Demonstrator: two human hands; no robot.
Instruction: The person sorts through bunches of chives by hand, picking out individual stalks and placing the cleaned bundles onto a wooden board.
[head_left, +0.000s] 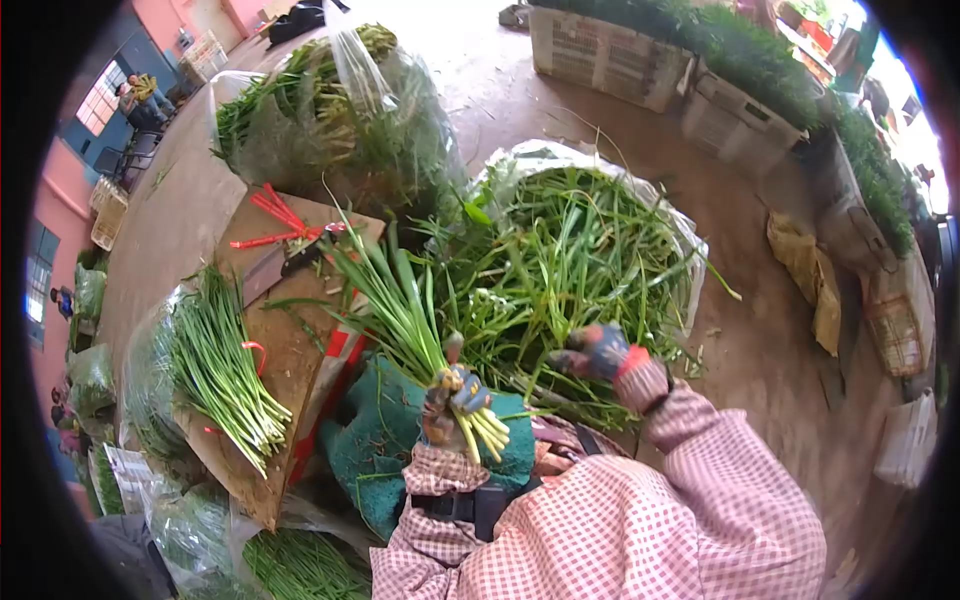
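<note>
My left hand (452,405), in a patterned glove, is closed around a bunch of garlic chives (400,310). Its leaves point up and away, and the pale stem ends stick out below my fingers. My right hand (597,355), gloved too and smeared by motion, is over the near edge of a large loose heap of greens (560,250) in a white plastic sheet. On a wooden board (285,330) to the left lie a tied bunch of chives (225,365) with a red band, a knife (272,270) with a dark handle, and several red ties (275,218).
A big clear bag of greens (330,130) stands behind the board. Crates (610,60) topped with greens line the back and right. Brown wrapping (805,270) lies on the floor. More bagged chives (305,565) are at lower left. People (145,100) sit far left.
</note>
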